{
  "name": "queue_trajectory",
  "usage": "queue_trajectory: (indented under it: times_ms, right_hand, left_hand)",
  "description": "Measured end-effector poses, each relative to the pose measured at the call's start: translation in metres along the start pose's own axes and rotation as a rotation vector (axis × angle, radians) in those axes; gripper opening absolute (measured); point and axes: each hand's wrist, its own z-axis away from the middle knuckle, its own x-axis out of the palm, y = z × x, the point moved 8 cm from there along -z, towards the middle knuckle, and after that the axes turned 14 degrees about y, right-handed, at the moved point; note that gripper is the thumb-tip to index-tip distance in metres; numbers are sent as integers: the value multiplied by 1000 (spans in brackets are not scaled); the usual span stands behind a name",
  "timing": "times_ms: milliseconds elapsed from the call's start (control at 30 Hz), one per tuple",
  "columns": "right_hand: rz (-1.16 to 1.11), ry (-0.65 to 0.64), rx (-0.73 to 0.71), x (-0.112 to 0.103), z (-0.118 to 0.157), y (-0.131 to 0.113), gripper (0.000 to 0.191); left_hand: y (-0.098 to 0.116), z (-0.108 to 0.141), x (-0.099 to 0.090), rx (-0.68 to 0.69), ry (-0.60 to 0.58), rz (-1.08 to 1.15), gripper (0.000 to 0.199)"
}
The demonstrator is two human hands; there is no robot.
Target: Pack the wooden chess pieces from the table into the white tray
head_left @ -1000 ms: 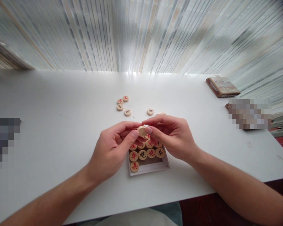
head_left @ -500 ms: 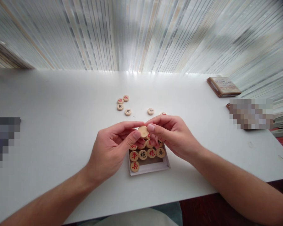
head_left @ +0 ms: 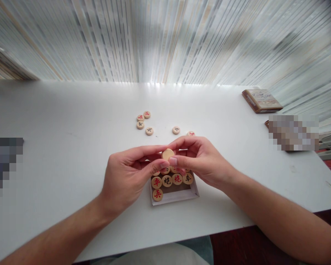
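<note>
Between the fingertips of both hands is a round wooden xiangqi piece [head_left: 168, 155], its blank face toward me. My left hand [head_left: 132, 173] pinches it from the left, and my right hand [head_left: 201, 158] grips it from the right. Below them lies a shallow white box [head_left: 176, 199] holding rows of pieces with red and black characters. In its front row a red-marked piece [head_left: 157, 194] sits alone at the left, beside a bare stretch of the box floor. My fingers cover the back rows.
Several loose pieces lie on the white table [head_left: 71, 147] beyond the box, among them a black-marked piece [head_left: 176, 130] and a red-marked piece [head_left: 191, 133]. A brown box [head_left: 262, 101] rests at the back right, near a blurred-out object [head_left: 294, 133]. A striped curtain [head_left: 154, 40] hangs behind.
The held piece has tilted more upright, and both thumbs have shifted to its lower edge. The left hand has moved slightly left; the loose pieces stay put.
</note>
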Motion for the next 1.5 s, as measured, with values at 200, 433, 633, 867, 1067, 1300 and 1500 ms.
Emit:
queue_trajectory:
  times_ms: [200, 433, 633, 867, 1067, 1300, 1500]
  right_hand:
    - [-8, -34, 34, 3, 2, 0, 19]
    - [-34, -65, 26, 4, 1, 1, 20]
    - [-27, -56, 32, 3, 1, 2, 23]
    - [-24, -50, 92, 4, 4, 6, 29]
    - [11, -40, 58, 4, 2, 3, 23]
    - [50, 26, -32, -1, 0, -7, 25]
    - [130, 60, -184, 1, 2, -16, 26]
  left_hand:
    - [9, 5, 1, 148, -45, -56, 43]
    - [13, 6, 2, 231, -41, -113, 39]
    - [12, 6, 1, 215, -45, -137, 37]
    - [16, 9, 5, 235, -97, -195, 30]
    - [8, 7, 4, 115, -88, -148, 36]
    - [4, 1, -2, -23, 29, -82, 32]
    - [-5, -2, -1, -141, 36, -8, 18]
